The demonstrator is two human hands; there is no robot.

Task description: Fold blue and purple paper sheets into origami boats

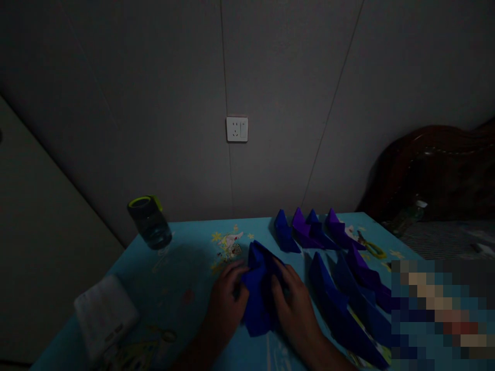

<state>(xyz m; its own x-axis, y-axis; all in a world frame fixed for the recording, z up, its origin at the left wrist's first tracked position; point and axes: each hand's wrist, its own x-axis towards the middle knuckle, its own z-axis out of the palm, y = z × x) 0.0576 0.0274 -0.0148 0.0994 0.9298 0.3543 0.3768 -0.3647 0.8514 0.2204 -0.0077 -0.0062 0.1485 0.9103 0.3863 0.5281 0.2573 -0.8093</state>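
Note:
Between my two hands is a blue folded paper piece [258,299], held just above the table near its front. My left hand [229,293] pinches its left edge, thumb and fingers closed on the paper. On the other side my right hand [292,296] grips the right edge, its thumb on the near face and fingers behind. The top of the paper rises to a folded point, partly opened out. To the right stand several finished-looking paper boats, among them a long blue boat [336,304] nearest my right hand and a purple boat [303,226] farther back.
A light blue patterned cloth [185,273] covers the table. A water bottle [150,224] stands back left, and a whitish plastic box [105,314] lies front left. Yellow-handled scissors [373,250] lie at the right. Behind is a wall with a socket [237,129].

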